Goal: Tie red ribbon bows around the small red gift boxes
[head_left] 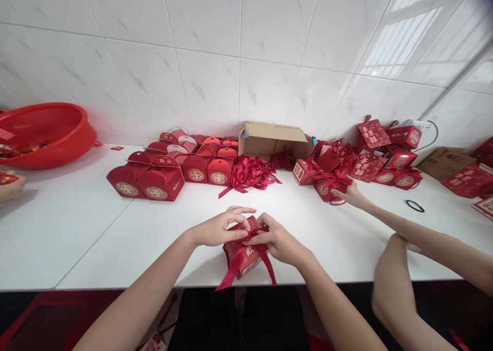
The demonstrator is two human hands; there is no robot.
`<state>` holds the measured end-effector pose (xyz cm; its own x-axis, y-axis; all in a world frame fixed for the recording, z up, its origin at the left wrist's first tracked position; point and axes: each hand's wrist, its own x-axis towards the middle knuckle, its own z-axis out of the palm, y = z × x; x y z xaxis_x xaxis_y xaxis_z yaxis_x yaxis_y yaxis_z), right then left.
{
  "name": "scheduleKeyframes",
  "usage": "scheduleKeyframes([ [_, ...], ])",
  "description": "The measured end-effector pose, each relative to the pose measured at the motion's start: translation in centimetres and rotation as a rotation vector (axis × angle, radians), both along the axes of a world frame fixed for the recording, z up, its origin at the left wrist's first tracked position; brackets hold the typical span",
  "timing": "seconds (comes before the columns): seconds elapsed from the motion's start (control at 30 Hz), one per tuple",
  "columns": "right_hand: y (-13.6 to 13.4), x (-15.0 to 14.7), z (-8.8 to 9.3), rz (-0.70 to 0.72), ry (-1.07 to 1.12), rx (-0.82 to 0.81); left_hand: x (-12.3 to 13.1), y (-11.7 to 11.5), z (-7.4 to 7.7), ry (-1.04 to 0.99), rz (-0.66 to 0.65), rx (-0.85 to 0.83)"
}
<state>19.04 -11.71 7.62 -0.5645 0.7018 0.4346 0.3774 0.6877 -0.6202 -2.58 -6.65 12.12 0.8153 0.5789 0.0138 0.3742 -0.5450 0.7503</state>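
Resting box: a red gift box (247, 261) sits on the white table (154, 253) near its front edge, between the person's two hands.
Ribbon: a red ribbon (233, 272) crosses the box top, its two tails trailing apart toward the table edge.
Left hand: the left hand (217, 229) has thumb and forefinger pinched together on the ribbon; another finger points outward.
Right hand: the right hand (280, 239) is clamped on the ribbon too, thumb and forefinger just beside the left fingertips.
Ribbon heap: loose ribbons (252, 176) lie behind the hands, before an open cardboard carton (275, 133).
Left rows: handled red boxes (160, 185) stand close together.
Right side: a co-worker's hand (351, 192) touches a ribboned box (323, 190); more red boxes are piled behind, and a black loop (415, 206) lies near.
Far left: a red basin (79, 130), with another person's hand (14, 187) below it.
Back: a tiled wall (208, 37).
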Motion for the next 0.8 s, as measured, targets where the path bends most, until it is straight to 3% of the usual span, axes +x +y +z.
scheduleKeyframes([
  [0.13, 0.0, 0.2, 0.0, -0.017, -0.022, 0.017, -0.4, 0.6, -0.1, 0.02, -0.006, -0.012],
  [0.33, -0.2, 0.2, 0.0, -0.018, -0.011, -0.015, -0.4, 0.3, -0.1, 0.007, 0.053, 0.095],
  [0.57, -0.4, 0.3, 0.0, -0.041, -0.034, -0.026, 0.8, -1.2, 0.5, 0.024, 0.253, 0.422],
  [0.8, -0.4, 0.2, -0.1, -0.036, -0.006, 0.008, 0.4, -0.9, -0.6, -0.128, 0.156, 0.054],
])
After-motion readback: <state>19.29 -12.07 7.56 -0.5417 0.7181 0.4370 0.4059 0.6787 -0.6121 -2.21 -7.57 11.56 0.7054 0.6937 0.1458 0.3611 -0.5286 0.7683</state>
